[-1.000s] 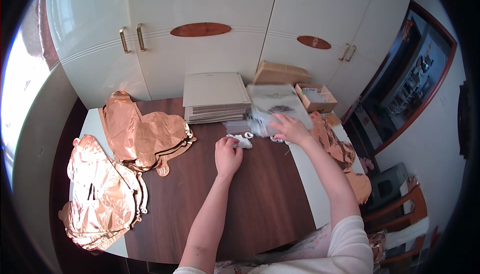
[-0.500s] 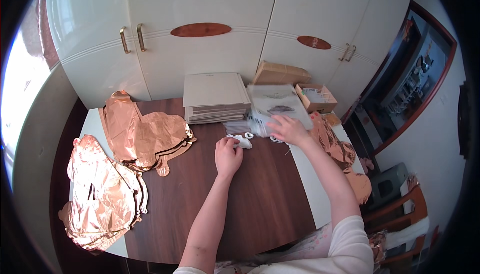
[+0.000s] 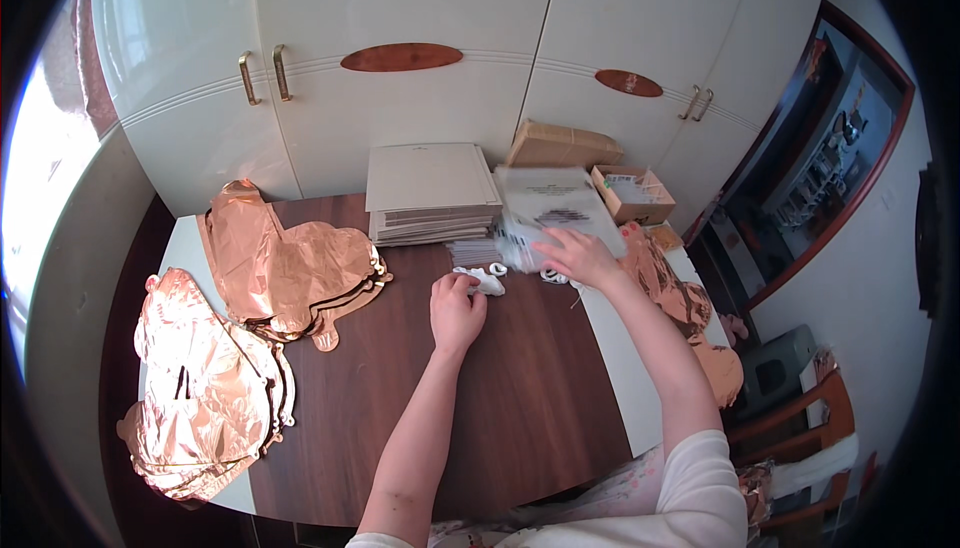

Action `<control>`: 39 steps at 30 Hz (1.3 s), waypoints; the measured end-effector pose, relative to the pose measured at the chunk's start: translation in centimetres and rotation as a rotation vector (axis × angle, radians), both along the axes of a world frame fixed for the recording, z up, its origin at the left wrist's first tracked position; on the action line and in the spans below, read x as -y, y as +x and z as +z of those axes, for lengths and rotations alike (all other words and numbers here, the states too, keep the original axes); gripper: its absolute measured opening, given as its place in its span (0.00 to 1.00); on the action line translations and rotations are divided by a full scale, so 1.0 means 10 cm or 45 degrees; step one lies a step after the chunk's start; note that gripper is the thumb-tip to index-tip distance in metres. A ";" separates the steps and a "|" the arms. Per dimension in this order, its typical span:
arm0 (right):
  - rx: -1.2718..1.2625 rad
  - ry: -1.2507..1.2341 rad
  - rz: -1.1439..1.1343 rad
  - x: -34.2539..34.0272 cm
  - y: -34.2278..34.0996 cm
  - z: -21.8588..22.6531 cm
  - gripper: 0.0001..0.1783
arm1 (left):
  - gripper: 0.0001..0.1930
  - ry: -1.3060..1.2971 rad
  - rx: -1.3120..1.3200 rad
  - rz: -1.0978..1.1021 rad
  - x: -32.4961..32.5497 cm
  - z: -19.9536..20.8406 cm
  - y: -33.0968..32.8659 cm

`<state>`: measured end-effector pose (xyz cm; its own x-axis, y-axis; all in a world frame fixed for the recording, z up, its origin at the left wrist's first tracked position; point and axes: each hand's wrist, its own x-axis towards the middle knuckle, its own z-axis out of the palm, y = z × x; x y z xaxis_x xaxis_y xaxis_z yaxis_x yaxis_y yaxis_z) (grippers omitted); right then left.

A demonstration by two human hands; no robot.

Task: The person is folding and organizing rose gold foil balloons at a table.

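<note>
At the middle of the table, my left hand (image 3: 458, 313) has its fingers curled over the near-left side of a small, white crumpled piece (image 3: 488, 284); its exact kind is unclear. My right hand (image 3: 580, 258) reaches to the near edge of a stack of clear plastic bags (image 3: 560, 198) with printing on top. Its fingers are bent on the edge of the top bag, which looks slightly blurred; the thumb is mostly hidden. Beside the white piece sits a small white ring-shaped roll (image 3: 497, 270). Another white coil (image 3: 552, 276) lies under my right hand.
A tall stack of grey-beige cardboard sheets (image 3: 430, 183) stands at the back, with thin pale strips (image 3: 470, 253) before it. Copper foil balloons (image 3: 290, 273) lie flat at left, more foil (image 3: 668, 283) at right. A small open box (image 3: 632, 196) and brown package (image 3: 562, 145) stand behind.
</note>
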<state>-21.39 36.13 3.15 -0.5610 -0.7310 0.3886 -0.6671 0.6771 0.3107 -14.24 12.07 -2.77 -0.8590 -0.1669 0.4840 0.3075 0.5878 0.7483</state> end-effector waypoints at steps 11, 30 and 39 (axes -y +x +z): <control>0.244 0.309 0.131 0.17 0.04 0.27 0.22 | 0.08 -0.017 0.003 -0.008 0.01 0.01 0.02; -0.349 0.465 0.053 0.17 -0.13 0.03 0.13 | 0.08 -0.023 0.033 -0.009 0.02 0.02 0.02; -0.221 -0.275 -0.170 0.02 -0.04 -0.17 0.18 | 0.08 -0.059 0.014 -0.010 0.03 0.01 0.01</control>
<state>-21.83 35.93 1.40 -0.5583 -0.5452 0.6254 -0.5174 0.8180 0.2514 -14.11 11.79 -2.66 -0.8654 -0.1378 0.4818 0.3041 0.6198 0.7234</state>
